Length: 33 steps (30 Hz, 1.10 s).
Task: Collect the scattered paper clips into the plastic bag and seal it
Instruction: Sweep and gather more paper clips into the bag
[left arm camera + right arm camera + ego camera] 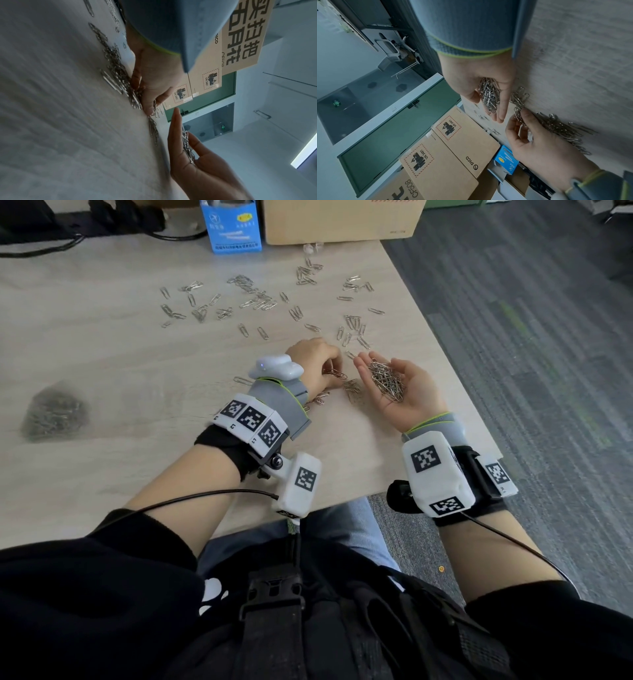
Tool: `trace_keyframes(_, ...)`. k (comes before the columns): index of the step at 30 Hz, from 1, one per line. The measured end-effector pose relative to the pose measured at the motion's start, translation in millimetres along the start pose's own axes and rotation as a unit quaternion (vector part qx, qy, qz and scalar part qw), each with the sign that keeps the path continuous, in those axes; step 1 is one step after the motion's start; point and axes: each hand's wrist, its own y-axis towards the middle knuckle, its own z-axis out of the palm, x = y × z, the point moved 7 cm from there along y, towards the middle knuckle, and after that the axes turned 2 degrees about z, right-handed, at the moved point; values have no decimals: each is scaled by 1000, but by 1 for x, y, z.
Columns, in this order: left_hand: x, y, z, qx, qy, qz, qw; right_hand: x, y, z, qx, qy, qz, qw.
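The right hand (399, 386) lies palm up near the table's (102, 344) right edge, fingers relaxed, cradling a heap of clips (387, 381). Just left, the left hand (317, 361) pinches a few clips off the table. Many more lie scattered farther off. The bag (54, 414), part-filled, sits well apart at left. Best to rake clusters toward the palm, keep it level, and empty it before it overflows.

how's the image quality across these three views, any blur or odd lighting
Head view: evenly lit, sharp on the clips in the right hand, edges bowed by the wide lens. Left wrist view: dim, bluish, table smeared. Right wrist view: also bluish, hands sharper, table streaked.
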Motion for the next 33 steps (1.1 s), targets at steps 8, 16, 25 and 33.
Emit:
trace_keyframes(8,14,5,-13,-5,-70,-9,997,3,3,1,-16,-3,-5,1000)
trace_keyframes(16,-4,11,-37,5,-197,59,979,-12,13,18,-33,-37,1,999)
trace_keyframes(25,-25,15,-32,32,-202,77,976,-27,19,37,7,-100,22,995)
trace_keyframes(33,-1,6,-60,-73,-217,40,973,-28,14,35,-3,22,52,998)
